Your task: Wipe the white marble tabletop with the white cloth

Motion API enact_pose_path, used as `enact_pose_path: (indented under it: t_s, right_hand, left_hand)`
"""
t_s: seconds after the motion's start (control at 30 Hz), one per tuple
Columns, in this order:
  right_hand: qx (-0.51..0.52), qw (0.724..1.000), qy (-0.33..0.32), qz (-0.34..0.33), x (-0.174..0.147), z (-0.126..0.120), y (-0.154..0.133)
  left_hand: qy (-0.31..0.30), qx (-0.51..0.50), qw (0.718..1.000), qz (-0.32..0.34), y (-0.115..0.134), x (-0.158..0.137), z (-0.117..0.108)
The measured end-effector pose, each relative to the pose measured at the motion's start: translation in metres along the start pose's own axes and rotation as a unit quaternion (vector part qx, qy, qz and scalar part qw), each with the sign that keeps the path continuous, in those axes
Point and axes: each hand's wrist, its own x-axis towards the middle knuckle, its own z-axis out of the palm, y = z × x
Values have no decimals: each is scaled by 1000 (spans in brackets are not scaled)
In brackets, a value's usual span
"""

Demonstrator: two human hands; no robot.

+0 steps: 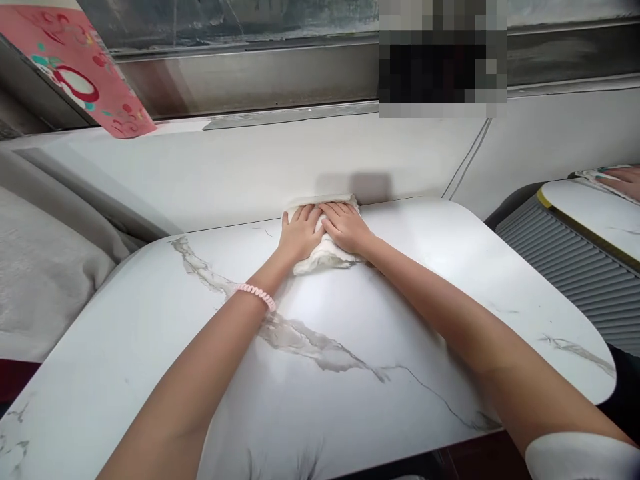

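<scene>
Both my hands press flat on a white cloth (325, 259) at the far edge of a white marble-patterned table (350, 313). My left hand (300, 235) lies on the cloth's left part with its fingers stretched forward. A pink coiled band (256, 295) circles my left wrist. On the cloth's right part rests my right hand (345, 228), its fingers pointing forward and to the left, close against the left hand. The cloth's back edge reaches the white wall (240, 173). My palms hide the middle of the cloth.
Grey fabric (45, 267) stands at the left of the table. A pink patterned sheet (80, 73) hangs at the upper left by the window ledge (250, 77). At the right edge, another person's hand (623, 181) rests on a cloth on a second table (600, 207) with a ribbed grey side.
</scene>
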Motion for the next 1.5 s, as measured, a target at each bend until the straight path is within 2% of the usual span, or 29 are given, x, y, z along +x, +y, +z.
enact_pose_path:
  t_s: [0.17,0.33,0.63,0.93,1.13,1.23,1.33,1.5]
  right_hand:
    - [2,1000,5,-3,-5,-2,-3]
    - [-5,1000,-15,-11,-31,-12,-10]
    - [-30,998,-31,-37,-130,-45,-17]
    - [-55,998,-22,0,-223,-75,-37]
    - [-70,997,-25,-30,-274,-90,-46]
    - [-63,997,-28,-28,-282,-96,-44]
    - [-48,998,-33,-25,-276,-100,-35]
    - [-39,999,-23,-27,-241,-100,3]
  left_hand:
    - [-6,25,1000,-8,9,-9,-4]
    - [-4,39,999,-27,32,-35,-6]
    - [5,-3,1000,-15,98,-105,-6]
    - [-33,-35,997,63,150,-161,-11]
    - [-65,-44,989,124,174,-198,-16]
    - [-68,-50,987,139,180,-202,-17]
    - [-73,-53,986,137,184,-193,-14]
    - [-67,-57,989,115,187,-149,-2]
